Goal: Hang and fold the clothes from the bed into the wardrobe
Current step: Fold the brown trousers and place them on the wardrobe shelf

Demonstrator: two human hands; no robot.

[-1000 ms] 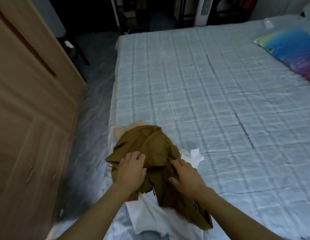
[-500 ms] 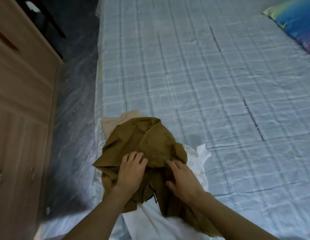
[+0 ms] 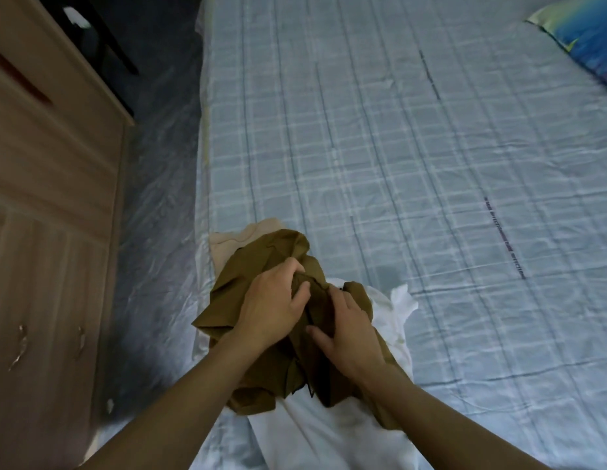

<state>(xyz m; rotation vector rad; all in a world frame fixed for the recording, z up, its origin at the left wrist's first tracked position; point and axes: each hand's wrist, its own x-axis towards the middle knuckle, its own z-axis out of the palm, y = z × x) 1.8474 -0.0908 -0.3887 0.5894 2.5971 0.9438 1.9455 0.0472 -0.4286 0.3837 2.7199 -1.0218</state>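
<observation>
Both hands have closed in on the olive-brown garment (image 3: 261, 266) since half a second ago. Left hand (image 3: 271, 307), which lay flat on the cloth, now has fingers curled into a fold near the top of the bundle. Right hand (image 3: 346, 327) has slid up beside it, fingers pressing into the dark crease, thumb spread; whether it actually pinches cloth I cannot tell. Judged: picking the garment off the pile, not yet lifted.

Garment sits crumpled at the near-left corner of the bed (image 3: 397, 164), on a white garment (image 3: 329, 435) and partly over a beige one (image 3: 234, 237).

Bed edge runs just left of the pile; cloth overhangs it slightly. Wardrobe (image 3: 51, 198) stands across a narrow strip of plastic-covered floor (image 3: 153, 232), doors closed. Wide bare sheet to the right gives room for spreading; pillow (image 3: 586, 35) well apart.
</observation>
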